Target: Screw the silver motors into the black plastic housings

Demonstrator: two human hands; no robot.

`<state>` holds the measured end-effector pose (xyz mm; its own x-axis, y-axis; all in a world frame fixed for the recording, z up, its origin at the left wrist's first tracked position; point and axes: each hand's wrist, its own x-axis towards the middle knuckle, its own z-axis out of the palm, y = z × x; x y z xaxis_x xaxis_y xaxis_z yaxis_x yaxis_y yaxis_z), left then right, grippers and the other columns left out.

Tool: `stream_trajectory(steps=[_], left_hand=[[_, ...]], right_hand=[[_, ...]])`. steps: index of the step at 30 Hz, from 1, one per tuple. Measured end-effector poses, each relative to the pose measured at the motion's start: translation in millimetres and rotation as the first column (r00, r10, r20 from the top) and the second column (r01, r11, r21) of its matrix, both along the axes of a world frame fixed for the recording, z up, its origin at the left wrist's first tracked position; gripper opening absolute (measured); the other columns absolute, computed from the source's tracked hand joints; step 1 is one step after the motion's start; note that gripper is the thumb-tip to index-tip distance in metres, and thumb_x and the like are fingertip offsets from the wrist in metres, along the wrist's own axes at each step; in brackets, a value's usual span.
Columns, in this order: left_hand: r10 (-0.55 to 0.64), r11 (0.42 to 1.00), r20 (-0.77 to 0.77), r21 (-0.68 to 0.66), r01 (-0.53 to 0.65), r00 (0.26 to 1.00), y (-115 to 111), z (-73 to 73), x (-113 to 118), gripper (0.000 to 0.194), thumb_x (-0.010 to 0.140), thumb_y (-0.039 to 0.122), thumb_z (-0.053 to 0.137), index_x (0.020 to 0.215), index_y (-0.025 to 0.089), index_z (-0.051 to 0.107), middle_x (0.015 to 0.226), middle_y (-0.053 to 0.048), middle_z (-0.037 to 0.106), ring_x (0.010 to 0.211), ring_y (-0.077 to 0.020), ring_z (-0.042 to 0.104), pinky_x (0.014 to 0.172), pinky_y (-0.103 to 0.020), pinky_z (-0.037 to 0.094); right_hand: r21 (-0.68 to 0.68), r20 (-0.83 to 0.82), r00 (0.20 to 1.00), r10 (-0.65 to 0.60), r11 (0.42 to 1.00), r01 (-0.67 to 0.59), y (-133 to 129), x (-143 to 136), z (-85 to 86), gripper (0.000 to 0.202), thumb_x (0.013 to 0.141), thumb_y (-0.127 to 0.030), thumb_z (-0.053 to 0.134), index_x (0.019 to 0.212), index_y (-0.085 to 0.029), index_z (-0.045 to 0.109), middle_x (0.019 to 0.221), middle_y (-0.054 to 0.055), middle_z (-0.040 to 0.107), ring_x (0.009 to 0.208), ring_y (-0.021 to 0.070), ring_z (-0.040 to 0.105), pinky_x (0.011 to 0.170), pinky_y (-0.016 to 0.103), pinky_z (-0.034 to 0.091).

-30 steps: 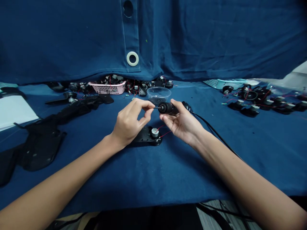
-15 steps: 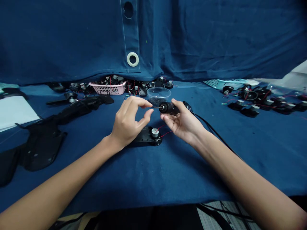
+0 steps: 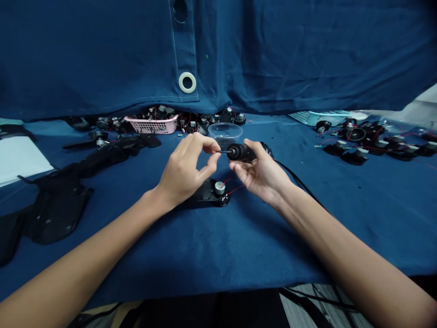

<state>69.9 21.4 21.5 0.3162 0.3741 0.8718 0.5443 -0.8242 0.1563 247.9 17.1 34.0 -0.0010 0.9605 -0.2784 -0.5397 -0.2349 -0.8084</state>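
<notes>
A black electric screwdriver point(image 3: 243, 153) lies sideways in my right hand point(image 3: 262, 175), its bit pointing left. The thumb and index finger of my left hand point(image 3: 186, 171) are pinched at the tip of the bit; whatever is between them is too small to make out. Below my hands, a black plastic housing point(image 3: 205, 195) rests on the blue cloth, partly hidden by my left hand. A round silver motor point(image 3: 220, 187) with red wires sits at its right end. Behind the screwdriver stands a clear round tub point(image 3: 225, 131) of small dark pieces.
A pink basket point(image 3: 153, 125) of wired parts is at the back. Black housings point(image 3: 54, 214) and white paper point(image 3: 22, 159) lie left. At the right are a light blue basket point(image 3: 319, 118) and several motor parts point(image 3: 355, 156). The screwdriver's cable point(image 3: 297, 180) runs right.
My left thumb and index finger have closed together at the bit tip. The screwdriver has stayed nearly in place, and the whole view has shifted slightly.
</notes>
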Motion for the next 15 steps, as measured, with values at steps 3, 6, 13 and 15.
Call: stream_trajectory(steps=[3,6,13,15], left_hand=[[-0.109,0.959,0.073,-0.255,0.124,0.991,1.4,0.1,-2.4,0.025,0.086,0.014,0.055,0.110,0.020,0.054,0.095,-0.003,0.065,0.088,-0.0155,0.064,0.085,-0.030,0.051],[-0.271,0.832,-0.069,-0.519,0.198,0.960,3.4,2.2,-6.4,0.028,0.084,0.010,0.051,0.109,0.021,0.060,0.105,-0.003,0.066,0.098,-0.0166,0.063,0.090,-0.032,0.050],[-0.571,0.617,-0.288,-0.769,0.170,0.769,12.6,5.9,-15.7,0.031,0.091,0.017,0.051,0.113,0.031,0.067,0.117,0.000,0.067,0.107,-0.0174,0.063,0.097,-0.032,0.046],[-0.516,0.668,-0.334,-0.733,0.127,0.789,15.1,4.4,-17.0,0.025,0.093,0.024,0.053,0.112,0.030,0.068,0.110,-0.001,0.069,0.102,-0.0180,0.064,0.093,-0.031,0.047]], right_hand=[[0.001,-0.030,1.000,-0.010,1.000,0.010,-0.9,1.9,4.7,0.027,0.089,-0.037,0.057,0.089,-0.010,0.062,0.067,0.008,0.064,0.051,0.0102,0.063,0.049,0.012,0.056],[-0.006,-0.044,0.999,-0.019,1.000,0.019,-1.0,4.1,8.9,0.028,0.090,-0.037,0.055,0.085,-0.010,0.061,0.065,0.007,0.063,0.050,0.0094,0.062,0.047,0.011,0.055],[-0.005,-0.020,0.999,-0.028,1.000,0.028,0.1,4.7,7.3,0.027,0.090,-0.038,0.056,0.086,-0.011,0.061,0.066,0.007,0.063,0.049,0.0089,0.062,0.047,0.011,0.055],[-0.010,-0.015,1.000,-0.027,1.000,0.026,0.5,4.5,6.5,0.028,0.090,-0.039,0.056,0.085,-0.011,0.061,0.067,0.008,0.064,0.050,0.0090,0.062,0.047,0.011,0.055]])
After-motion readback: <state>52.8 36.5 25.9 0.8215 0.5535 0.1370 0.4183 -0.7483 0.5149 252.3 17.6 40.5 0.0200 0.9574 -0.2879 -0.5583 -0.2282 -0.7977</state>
